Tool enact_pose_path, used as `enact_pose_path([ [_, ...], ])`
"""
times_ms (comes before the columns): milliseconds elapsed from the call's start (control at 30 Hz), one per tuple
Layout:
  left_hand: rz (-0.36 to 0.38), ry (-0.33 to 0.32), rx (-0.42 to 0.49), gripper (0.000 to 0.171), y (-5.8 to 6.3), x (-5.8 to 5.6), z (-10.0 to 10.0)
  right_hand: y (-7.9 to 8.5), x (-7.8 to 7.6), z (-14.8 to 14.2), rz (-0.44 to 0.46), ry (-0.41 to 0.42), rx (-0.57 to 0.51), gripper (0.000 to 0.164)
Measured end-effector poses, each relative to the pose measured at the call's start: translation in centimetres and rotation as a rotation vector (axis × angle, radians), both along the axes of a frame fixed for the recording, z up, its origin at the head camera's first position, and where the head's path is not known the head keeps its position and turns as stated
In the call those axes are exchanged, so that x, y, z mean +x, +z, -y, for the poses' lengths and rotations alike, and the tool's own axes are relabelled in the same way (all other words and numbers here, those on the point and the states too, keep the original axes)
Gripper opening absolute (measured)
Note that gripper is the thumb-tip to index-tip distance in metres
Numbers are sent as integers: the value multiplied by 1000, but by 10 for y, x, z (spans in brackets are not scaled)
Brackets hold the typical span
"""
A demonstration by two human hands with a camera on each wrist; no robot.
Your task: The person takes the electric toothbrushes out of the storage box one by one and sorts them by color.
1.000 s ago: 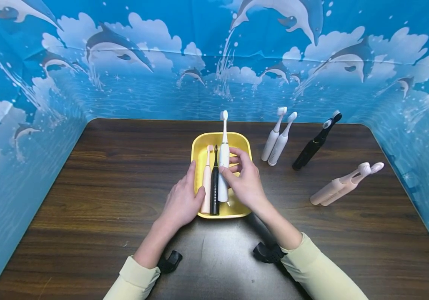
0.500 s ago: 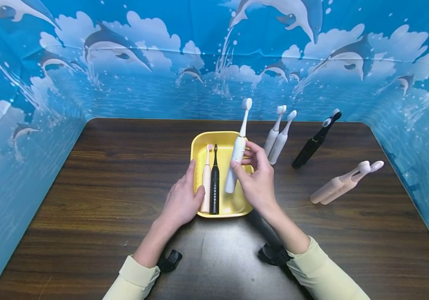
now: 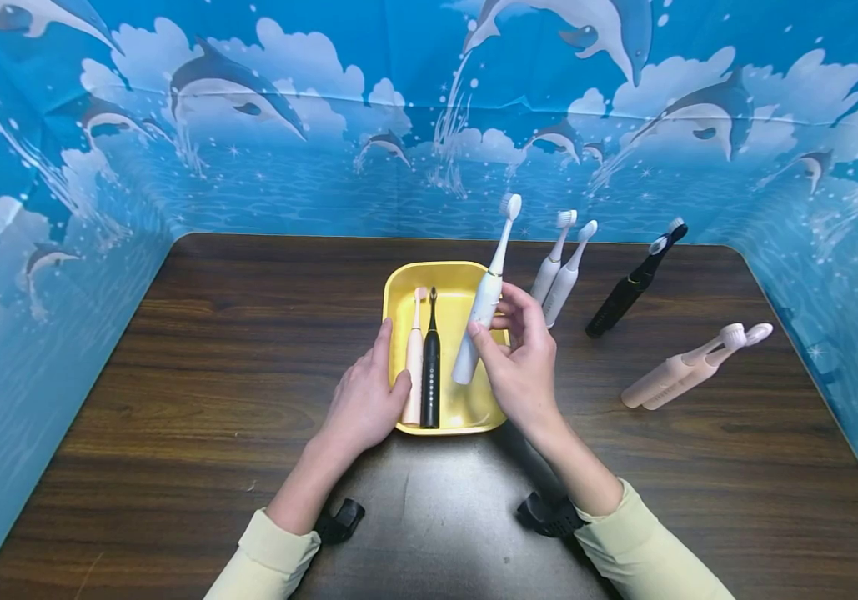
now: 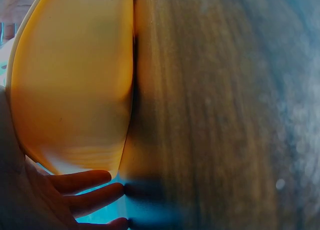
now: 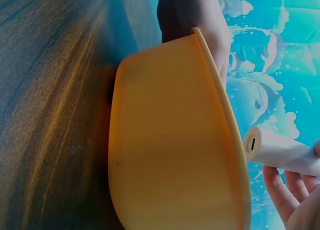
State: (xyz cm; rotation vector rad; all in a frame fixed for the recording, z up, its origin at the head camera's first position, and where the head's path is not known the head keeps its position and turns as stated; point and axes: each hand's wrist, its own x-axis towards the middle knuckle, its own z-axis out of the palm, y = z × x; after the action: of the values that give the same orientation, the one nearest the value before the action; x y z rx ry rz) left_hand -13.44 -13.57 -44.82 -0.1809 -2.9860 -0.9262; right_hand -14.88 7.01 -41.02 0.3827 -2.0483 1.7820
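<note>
A yellow tray [image 3: 406, 283] sits mid-table, seen from outside as a yellow wall [image 4: 75, 84] [image 5: 170, 140] in both wrist views. A pink toothbrush [image 3: 414, 358] and a black toothbrush [image 3: 431, 367] lie in it. My left hand [image 3: 364, 400] rests against the tray's left rim, thumb by the pink brush, fingers [image 4: 85, 182] straight. My right hand [image 3: 522, 358] pinches a white electric toothbrush [image 3: 483, 308] and holds it tilted above the tray's right side, head up and away; its base [image 5: 280, 150] hangs over the rim.
On the table right of the tray lie two white toothbrushes [image 3: 559, 275], a black one [image 3: 627, 287] and two pink ones [image 3: 687, 367]. Blue dolphin-print walls [image 3: 61, 167] close in three sides. Two black clips [image 3: 338, 521] sit near the front edge.
My right hand has lifted the white toothbrush out of the tray and tilted it up to the right. The left hand has stayed at the tray's rim.
</note>
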Motion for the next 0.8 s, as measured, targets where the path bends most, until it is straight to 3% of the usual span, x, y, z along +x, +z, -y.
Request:
enact_pose_path([
  [367, 1, -1, 3, 76, 1, 0, 0, -4, 2, -2, -12, -22, -18, 54],
  [600, -9, -3, 4, 76, 1, 0, 0, -8, 2, -3, -101, -49, 48, 54],
  [800, 1, -4, 2, 76, 1, 0, 0, -13, 2, -5, -124, -68, 54, 54],
])
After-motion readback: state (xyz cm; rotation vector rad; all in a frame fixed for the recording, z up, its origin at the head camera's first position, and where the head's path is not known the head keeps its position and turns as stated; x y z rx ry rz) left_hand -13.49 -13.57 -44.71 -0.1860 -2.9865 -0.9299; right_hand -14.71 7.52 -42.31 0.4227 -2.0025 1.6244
